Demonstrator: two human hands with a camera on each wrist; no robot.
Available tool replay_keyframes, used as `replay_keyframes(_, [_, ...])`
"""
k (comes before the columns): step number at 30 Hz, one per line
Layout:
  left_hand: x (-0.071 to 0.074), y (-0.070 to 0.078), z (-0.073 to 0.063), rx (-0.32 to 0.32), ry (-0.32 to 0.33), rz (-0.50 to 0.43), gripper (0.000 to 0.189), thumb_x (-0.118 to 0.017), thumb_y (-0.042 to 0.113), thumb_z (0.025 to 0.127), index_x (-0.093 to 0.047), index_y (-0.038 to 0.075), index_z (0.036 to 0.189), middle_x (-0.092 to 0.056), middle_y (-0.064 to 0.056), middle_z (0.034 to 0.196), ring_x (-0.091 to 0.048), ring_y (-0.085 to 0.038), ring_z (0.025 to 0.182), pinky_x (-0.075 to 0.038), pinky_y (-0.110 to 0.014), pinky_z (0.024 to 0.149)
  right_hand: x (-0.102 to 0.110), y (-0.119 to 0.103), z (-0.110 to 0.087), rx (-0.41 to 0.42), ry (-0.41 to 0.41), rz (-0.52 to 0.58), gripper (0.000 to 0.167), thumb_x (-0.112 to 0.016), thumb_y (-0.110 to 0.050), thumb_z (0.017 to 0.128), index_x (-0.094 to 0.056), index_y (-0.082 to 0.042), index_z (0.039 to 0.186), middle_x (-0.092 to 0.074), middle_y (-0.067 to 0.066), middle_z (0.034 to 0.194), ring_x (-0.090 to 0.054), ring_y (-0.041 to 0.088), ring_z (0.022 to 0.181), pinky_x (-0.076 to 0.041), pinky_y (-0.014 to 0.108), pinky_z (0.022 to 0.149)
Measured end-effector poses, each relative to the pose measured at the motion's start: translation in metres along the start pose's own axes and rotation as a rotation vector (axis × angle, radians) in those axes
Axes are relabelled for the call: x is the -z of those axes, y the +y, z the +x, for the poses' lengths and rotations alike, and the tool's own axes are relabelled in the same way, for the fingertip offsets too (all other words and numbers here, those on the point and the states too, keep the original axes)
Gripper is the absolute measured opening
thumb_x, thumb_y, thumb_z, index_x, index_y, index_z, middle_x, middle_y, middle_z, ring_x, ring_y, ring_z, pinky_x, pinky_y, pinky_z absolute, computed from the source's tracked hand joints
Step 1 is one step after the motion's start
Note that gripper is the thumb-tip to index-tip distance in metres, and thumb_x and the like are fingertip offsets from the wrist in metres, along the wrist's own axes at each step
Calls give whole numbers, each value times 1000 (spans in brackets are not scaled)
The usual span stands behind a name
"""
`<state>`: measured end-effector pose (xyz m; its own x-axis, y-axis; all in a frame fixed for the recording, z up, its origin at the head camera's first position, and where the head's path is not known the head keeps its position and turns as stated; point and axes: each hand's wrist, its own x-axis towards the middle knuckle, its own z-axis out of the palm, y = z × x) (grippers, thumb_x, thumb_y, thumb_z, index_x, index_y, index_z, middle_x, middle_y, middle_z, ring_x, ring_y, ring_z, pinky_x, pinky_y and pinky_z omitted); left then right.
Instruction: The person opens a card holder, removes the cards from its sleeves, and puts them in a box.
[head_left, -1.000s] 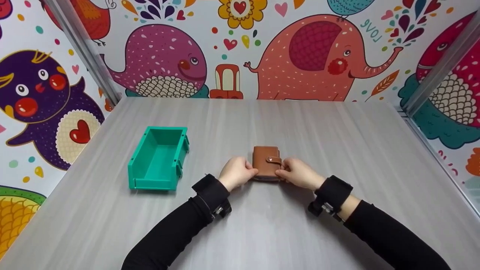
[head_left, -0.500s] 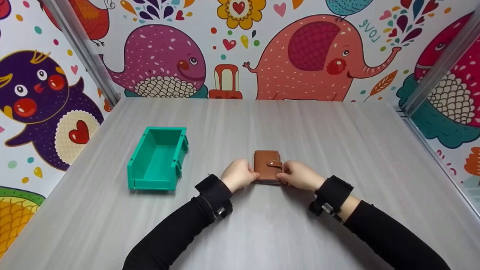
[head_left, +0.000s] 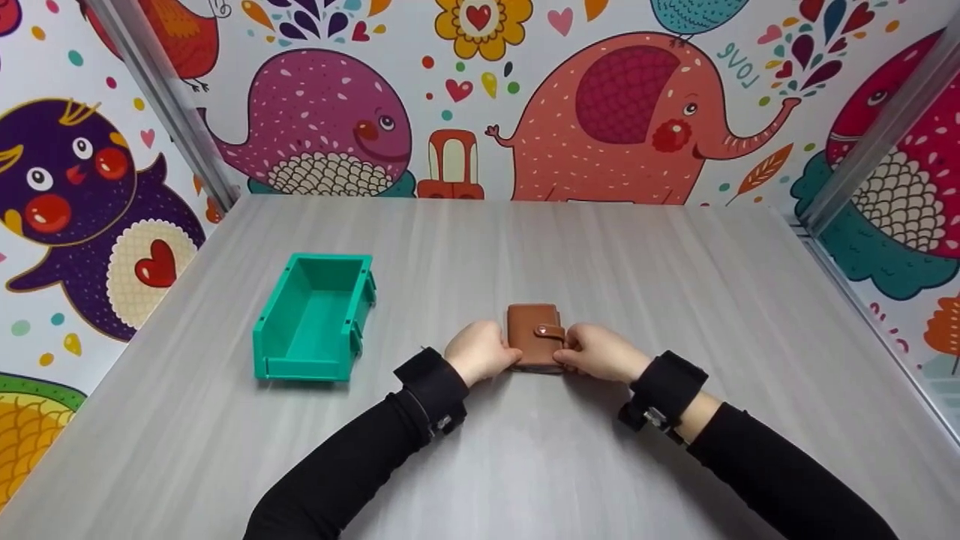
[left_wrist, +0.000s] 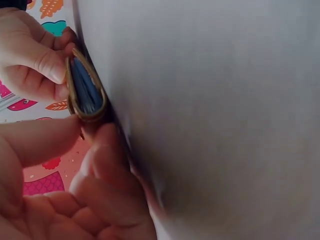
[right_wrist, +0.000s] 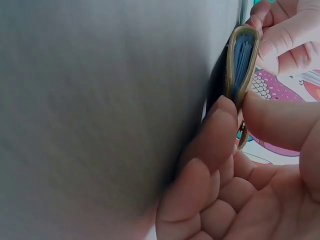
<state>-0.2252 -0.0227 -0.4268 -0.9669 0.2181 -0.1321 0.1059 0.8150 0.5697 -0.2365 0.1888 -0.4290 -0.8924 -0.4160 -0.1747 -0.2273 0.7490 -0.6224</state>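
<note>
While mirrored "LOVE" lettering (head_left: 738,66) shows at upper right, I have left hand (head_left: 478,352) and right hand (head_left: 602,351) pinching a brown snap-strap wallet (head_left: 533,334), fingers (right_wrist: 215,135) nearly closed, at centre; thin layers (left_wrist: 86,92) fill it; green bin (head_left: 304,369) left.

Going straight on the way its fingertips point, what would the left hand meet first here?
The brown wallet, which the left hand already pinches at its near left corner. Beyond it, roughly in line, the right hand would likely come next, though the exact heading is hard to judge.
</note>
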Motion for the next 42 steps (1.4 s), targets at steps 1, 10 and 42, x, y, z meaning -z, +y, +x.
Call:
replay_keyframes(1, [0, 0, 0, -4, 0, 9, 47, -69, 24, 88, -45, 20, 47, -41, 9, 39, -39, -8, 37, -29, -25, 42, 0, 0, 0, 3, 3, -9, 19, -66, -14, 95, -57, -4, 81, -60, 2, 69, -52, 11, 58, -45, 27, 54])
replay_keyframes(10, [0, 1, 1, -16, 4, 53, 43, -71, 26, 86, -47, 19, 51, -44, 8, 45, -41, -10, 41, -31, -25, 44, 0, 0, 1, 5, 23, -74, 19, -67, -16, 94, -59, -3, 82, -58, 1, 69, -51, 13, 59, -43, 29, 55])
replay_keyframes(42, [0, 0, 7, -90, 10, 43, 24, -73, 19, 82, -56, 12, 68, -57, -1, 67, -47, -15, 56, -39, -29, 55, -1, -15, 19, 182, 324, -384, 27, -77, -28, 87, -62, -6, 81, -55, 1, 66, -49, 17, 57, -43, 37, 55])
